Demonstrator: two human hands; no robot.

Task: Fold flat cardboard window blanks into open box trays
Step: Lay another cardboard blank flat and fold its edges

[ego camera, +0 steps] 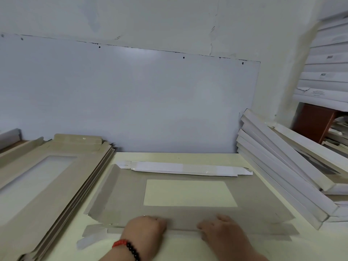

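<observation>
- A stack (56, 178) of flat blanks sits along the surface's (188, 247) left edge, windows up.
- Your left hand (145, 231), beaded bracelet (130, 248) at the wrist, presses on the near flap (180, 226) of the blank (169, 193) lying mid-surface; fingers curled over its fold, knuckles up.
- The blank's far flap (188, 169) is folded over, white side showing.
- Your right hand (220, 229) presses the same near flap, fingers fairly straight.
- Folded trays (282, 174) lean stacked at the right edge.
</observation>
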